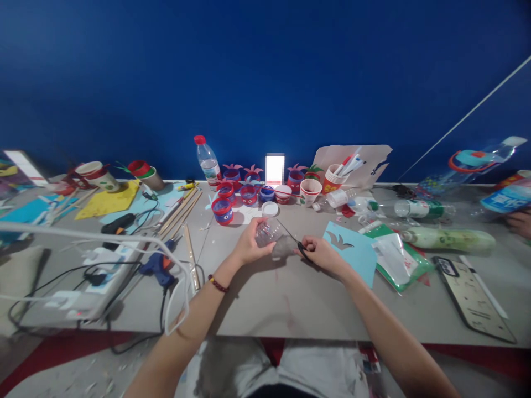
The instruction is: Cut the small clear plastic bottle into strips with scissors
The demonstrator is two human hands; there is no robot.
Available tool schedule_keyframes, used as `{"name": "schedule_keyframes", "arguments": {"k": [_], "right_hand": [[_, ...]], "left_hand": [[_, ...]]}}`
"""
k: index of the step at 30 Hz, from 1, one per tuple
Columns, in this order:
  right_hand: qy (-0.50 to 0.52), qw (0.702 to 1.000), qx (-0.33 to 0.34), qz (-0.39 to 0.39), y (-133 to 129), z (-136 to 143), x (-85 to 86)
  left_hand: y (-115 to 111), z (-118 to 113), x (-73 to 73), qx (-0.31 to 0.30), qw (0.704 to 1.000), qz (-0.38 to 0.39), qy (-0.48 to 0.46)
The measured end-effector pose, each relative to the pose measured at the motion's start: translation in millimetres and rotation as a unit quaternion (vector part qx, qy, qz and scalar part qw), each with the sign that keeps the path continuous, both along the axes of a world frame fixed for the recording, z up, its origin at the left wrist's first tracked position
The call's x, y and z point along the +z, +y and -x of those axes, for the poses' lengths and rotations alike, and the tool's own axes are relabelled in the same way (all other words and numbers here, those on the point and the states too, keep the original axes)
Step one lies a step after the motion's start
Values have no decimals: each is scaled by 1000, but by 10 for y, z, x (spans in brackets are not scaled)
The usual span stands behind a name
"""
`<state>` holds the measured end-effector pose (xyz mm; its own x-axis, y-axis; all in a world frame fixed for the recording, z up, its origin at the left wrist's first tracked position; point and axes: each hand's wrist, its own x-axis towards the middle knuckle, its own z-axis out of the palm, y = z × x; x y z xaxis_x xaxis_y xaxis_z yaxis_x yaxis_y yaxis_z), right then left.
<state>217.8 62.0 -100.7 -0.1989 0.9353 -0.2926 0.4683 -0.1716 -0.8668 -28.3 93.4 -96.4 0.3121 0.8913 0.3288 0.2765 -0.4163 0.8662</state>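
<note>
My left hand (250, 243) is closed around a clear plastic bottle piece (269, 232), fingers behind and thumb in front. My right hand (319, 253) grips black-handled scissors (302, 248), whose blades point up and left toward the plastic's right side. Whether the blades touch the plastic, I cannot tell. Just beyond my left hand sits a white round lid (269, 209). Small red and blue decorated cups (223, 211) stand in a group behind it. To the right of my right hand lies a light blue sheet (360, 262) with a leaf-shaped cutout.
On the left are a power strip (97, 276), loose cables and a blue glue gun (160, 265). A water bottle (208, 163) stands at the back. Several plastic bottles (450, 239) and a phone (473, 298) lie at right. Another person's hand (520, 222) shows at the right edge.
</note>
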Motion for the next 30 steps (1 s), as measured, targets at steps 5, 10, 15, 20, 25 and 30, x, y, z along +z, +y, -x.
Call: {"name": "schedule_keyframes", "arguments": {"k": [5,10,15,20,25,30], "right_hand": [[-14,1000,1,8,-26,40,49],[-9,1000,0,15,-31,41,66],[-13,1000,7,12,-21,29,54],[8,1000,2,18,-29,30,56],[11,1000,6,1,-33,11,59],[16,1000,3,12,-28,-6,38]], "left_hand": [[-29,-23,-9,-20,999,1,27],[-30,-13,-14,-30,999,8,26],[-6,5,-30,-44,999,31,12],[9,13,-24,-62,996,63,-16],[11,20,2,-72,992,99,-40],[22,37,-6,-84,984,139,-69]]}}
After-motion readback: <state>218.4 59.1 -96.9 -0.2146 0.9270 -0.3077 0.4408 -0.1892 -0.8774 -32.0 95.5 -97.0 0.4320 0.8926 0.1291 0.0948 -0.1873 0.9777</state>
